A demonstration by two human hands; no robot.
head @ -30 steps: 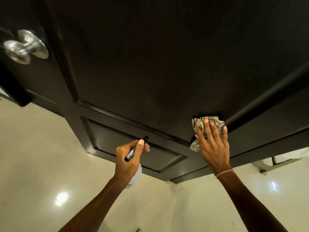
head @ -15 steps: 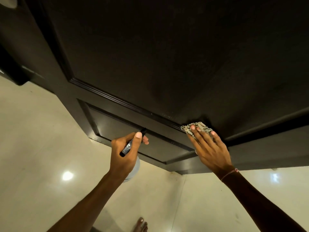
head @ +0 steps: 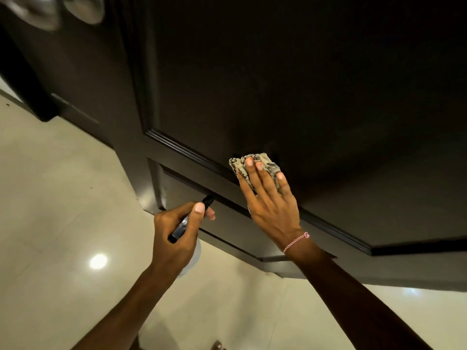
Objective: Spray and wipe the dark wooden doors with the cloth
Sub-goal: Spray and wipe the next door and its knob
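The dark wooden door (head: pixel 290 79) fills the upper part of the head view, with a large raised panel above a smaller lower panel. My right hand (head: pixel 271 200) lies flat with straight fingers and presses a patterned beige cloth (head: pixel 237 164) against the bottom of the large panel, just above its moulding. My left hand (head: pixel 177 233) grips a spray bottle (head: pixel 180 227) by its black trigger head. The pale bottle body hangs mostly hidden behind the hand. The nozzle points at the lower panel.
A blurred silver door knob (head: pixel 83 7) shows at the top left. Glossy cream floor tiles (head: pixel 58 198) spread below the door and reflect a ceiling light. A toe (head: pixel 217 346) shows at the bottom edge.
My right hand slid the cloth up from the moulding onto the large panel. The view tilted, bringing the knob back into sight. The left hand keeps its hold on the bottle.
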